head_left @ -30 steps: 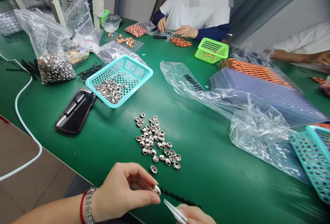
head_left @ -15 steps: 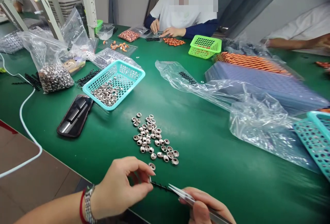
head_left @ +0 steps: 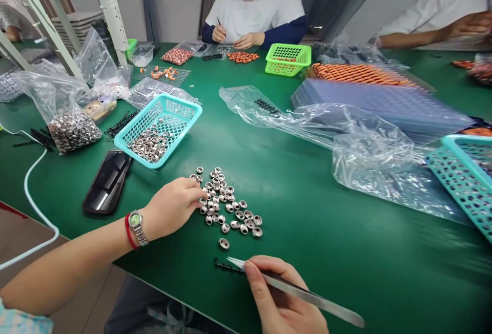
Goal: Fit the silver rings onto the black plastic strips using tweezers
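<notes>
My left hand (head_left: 173,206) reaches to the left edge of a loose pile of small silvery metal cups (head_left: 249,223) with holes in them. Its fingers are pinched together among the cups, and what is between the fingertips cannot be made out. In my right hand (head_left: 286,295) is a pair of metal tweezers (head_left: 315,299), white-tipped and pointing left. A thin black strip with small knobs (head_left: 226,266) extends left from near the tips and fingers; whether the fingers also grip it is unclear. One single cup (head_left: 224,243) lies apart, just above the strip.
A blue basket (head_left: 157,162) with more cups stands beyond the pile, beside a phone (head_left: 106,183) and a bag of cups (head_left: 75,129). Clear plastic (head_left: 369,170) spreads at right, near another blue basket (head_left: 457,170). Across the table, a person (head_left: 253,16) works with small parts.
My left hand has let go of the black strip's end and moved up and left to the cups. The right hand with the tweezers has shifted slightly left. The camera view has shifted too.
</notes>
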Motion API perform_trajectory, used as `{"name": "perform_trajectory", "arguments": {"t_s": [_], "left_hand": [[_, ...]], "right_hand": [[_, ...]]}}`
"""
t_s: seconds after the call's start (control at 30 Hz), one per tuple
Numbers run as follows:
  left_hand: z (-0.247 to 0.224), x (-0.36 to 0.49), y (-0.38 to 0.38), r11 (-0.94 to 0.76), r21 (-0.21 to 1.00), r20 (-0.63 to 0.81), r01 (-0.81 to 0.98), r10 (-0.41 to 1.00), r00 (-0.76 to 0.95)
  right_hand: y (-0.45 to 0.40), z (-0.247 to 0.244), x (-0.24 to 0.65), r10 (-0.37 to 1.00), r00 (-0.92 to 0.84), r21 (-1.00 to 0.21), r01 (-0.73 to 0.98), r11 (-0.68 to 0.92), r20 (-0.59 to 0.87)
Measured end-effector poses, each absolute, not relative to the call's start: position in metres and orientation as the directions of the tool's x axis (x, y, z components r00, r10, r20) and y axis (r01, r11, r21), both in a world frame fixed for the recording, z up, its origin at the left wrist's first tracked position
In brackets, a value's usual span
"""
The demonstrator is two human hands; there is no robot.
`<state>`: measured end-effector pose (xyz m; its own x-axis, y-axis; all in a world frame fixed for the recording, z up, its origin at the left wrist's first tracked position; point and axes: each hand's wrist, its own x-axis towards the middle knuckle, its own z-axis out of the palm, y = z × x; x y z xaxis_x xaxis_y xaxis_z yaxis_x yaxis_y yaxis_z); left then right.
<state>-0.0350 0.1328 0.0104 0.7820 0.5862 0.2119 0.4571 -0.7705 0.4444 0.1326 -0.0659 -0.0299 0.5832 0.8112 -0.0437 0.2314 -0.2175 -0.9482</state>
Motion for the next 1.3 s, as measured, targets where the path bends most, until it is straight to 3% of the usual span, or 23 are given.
{"name": "perform_trajectory", "arguments": {"t_s": [0.23,0.4,0.5,0.8,0.97,1.07,1.2,1.3], "left_hand": [[0.012,-0.034,0.124,-0.732,0.501,0.176,0.462,0.609,0.773],[0.019,-0.045,0.08,-0.6,0.719,0.117,0.35,0.601,0.79],[0.013,-0.051,0.051,-0.568,0.762,0.089,0.312,0.568,0.818],[-0.003,-0.056,0.029,-0.745,0.614,0.246,0.261,0.494,0.834],[-0.005,-0.055,0.027,-0.822,0.518,0.285,0.235,0.426,0.859],[-0.005,-0.056,0.028,-0.821,0.525,0.287,0.224,0.418,0.862],[-0.001,-0.058,0.03,-0.655,0.709,0.247,0.261,0.577,0.778],[0.005,-0.055,0.029,-0.266,0.916,0.026,0.3,0.786,0.617]], "right_hand": [[-0.064,-0.034,0.128,0.867,0.48,-0.922,0.382,-0.069,0.134],[-0.061,-0.031,0.127,0.879,0.442,-0.912,0.411,-0.019,0.181],[-0.06,-0.031,0.127,0.878,0.436,-0.908,0.418,-0.003,0.198],[-0.06,-0.031,0.126,0.881,0.427,-0.907,0.421,0.003,0.201],[-0.053,-0.029,0.125,0.876,0.421,-0.936,0.34,0.09,0.237],[-0.05,-0.026,0.124,0.862,0.434,-0.946,0.291,0.141,0.262],[-0.052,-0.023,0.128,0.838,0.497,-0.964,0.242,0.115,0.224],[-0.06,-0.025,0.133,0.846,0.487,-0.97,0.204,0.131,0.217]]}}
